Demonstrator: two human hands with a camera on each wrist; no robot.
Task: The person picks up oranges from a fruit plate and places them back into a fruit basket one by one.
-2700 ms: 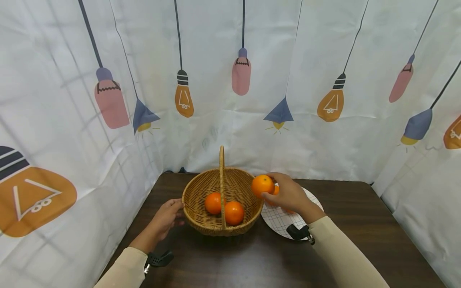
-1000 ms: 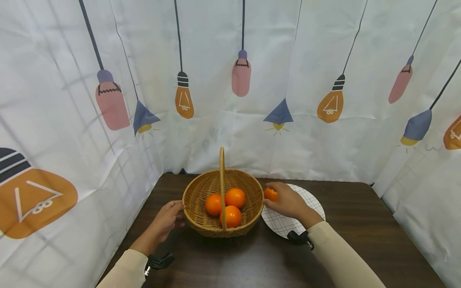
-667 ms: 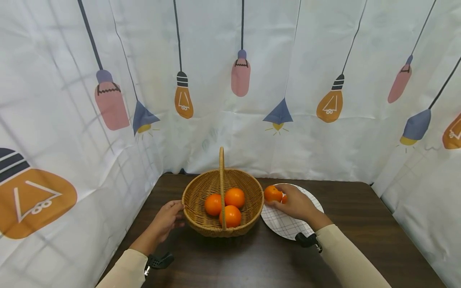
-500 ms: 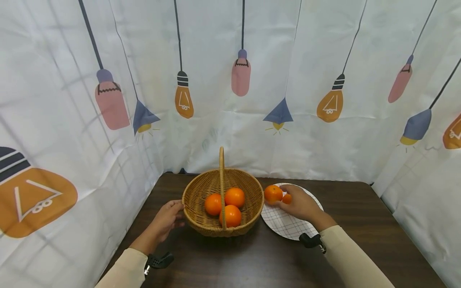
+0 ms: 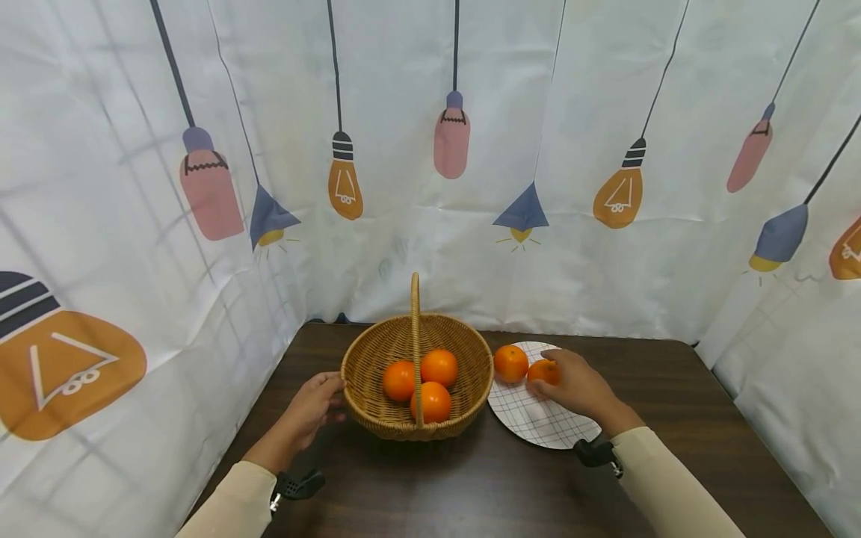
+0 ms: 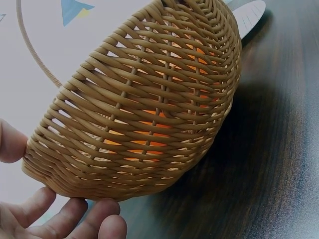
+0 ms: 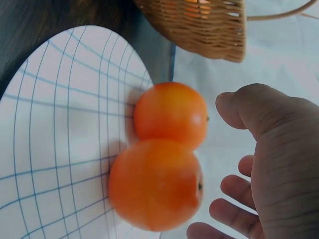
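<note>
While the right-hand grip [image 5: 578, 385] has its thumb and fingers spread and empty, the left-hand grip [image 5: 311, 407] pinches the rim of the brown round wicker basket [image 5: 366, 366]. Beside the right one, a smooth round orange fruit [image 5: 542, 379] lies on the white round grid-lined plate [image 5: 538, 426] and seems to touch a second round orange fruit [image 5: 510, 363]. If the fingers meet it off-centre, it could probably roll and push this neighbour off the plate. Its stem end points upward; being nearly a ball, it shows no clear long axis.

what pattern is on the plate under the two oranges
A grid of thin blue lines on the white plate, clearest in the right wrist view.
</note>
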